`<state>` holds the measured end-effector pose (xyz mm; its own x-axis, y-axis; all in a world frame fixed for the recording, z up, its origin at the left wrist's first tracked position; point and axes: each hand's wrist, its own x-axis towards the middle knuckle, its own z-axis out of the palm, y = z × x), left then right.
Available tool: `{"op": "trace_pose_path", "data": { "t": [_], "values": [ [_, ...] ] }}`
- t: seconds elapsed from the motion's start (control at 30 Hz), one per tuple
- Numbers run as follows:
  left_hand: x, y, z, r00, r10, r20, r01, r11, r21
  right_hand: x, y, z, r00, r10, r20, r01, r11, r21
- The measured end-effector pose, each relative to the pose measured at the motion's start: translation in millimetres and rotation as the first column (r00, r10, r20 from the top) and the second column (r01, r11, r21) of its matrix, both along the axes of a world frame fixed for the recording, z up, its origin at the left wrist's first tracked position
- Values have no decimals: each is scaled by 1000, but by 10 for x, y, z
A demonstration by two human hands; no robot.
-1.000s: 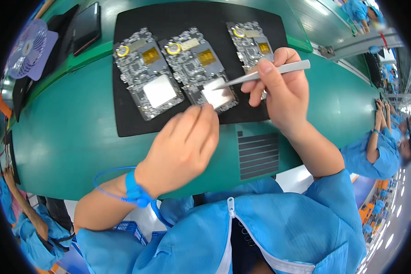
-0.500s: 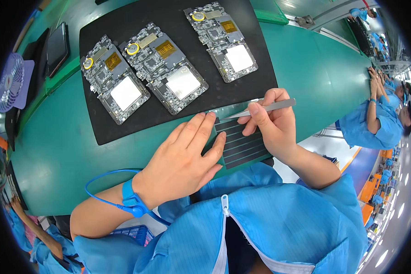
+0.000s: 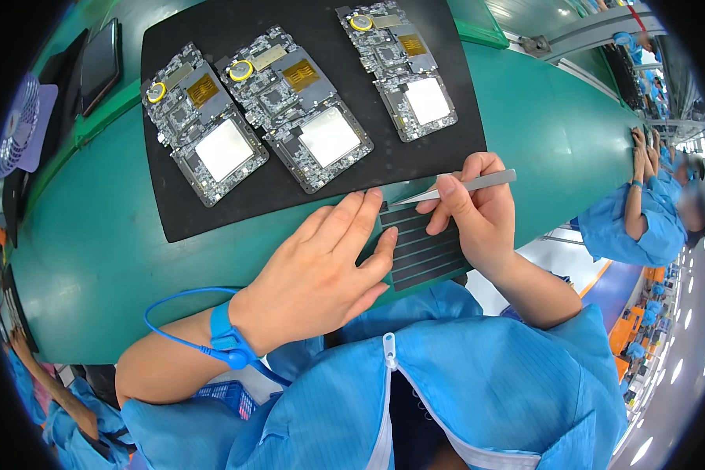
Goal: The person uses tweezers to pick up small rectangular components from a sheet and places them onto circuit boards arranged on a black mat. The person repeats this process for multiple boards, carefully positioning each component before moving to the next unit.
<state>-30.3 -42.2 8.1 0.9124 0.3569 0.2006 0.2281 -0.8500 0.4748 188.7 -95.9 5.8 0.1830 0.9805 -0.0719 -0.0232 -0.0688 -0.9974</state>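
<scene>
My right hand [image 3: 482, 207] pinches a pair of silver tweezers [image 3: 478, 182]. The tips of the tweezers rest at the upper left corner of a sheet of black strips [image 3: 427, 249], parted by thin pale lines. My left hand [image 3: 321, 262] lies with fingers stretched out along the left side of that sheet, one fingertip right beside the tweezer tips. Whether the tips grip a strip is too small to tell. A blue wrist strap [image 3: 225, 333] with a coiled-off cord circles my left wrist.
Three circuit boards, one left [image 3: 204, 125], one middle [image 3: 294, 110] and one right [image 3: 399, 70], lie on a black mat [image 3: 305, 211] on the green table [image 3: 86, 258]. A purple fan [image 3: 27, 125] and a dark flat device [image 3: 100, 66] stand left. Co-workers in blue sit at both sides.
The whole view has shifted a little, so boards and mat appear further right and up. Both hands keep nearly the same pose, with the tweezer tips still at the sheet's corner.
</scene>
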Motion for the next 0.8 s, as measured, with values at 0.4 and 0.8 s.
{"op": "trace_pose_path", "data": {
  "t": [0.4, 0.8],
  "values": [
    [-88, -39, -31, 997, 33, 67, -35, 999, 40, -50, 207, 122, 991, 1, -133, 27, 979, 204],
    [-990, 700, 80, 899, 314, 305, -413, 841, 350, -1028, 1464, 148, 925, 288, -248, -269, 957, 108]
  ]
}}
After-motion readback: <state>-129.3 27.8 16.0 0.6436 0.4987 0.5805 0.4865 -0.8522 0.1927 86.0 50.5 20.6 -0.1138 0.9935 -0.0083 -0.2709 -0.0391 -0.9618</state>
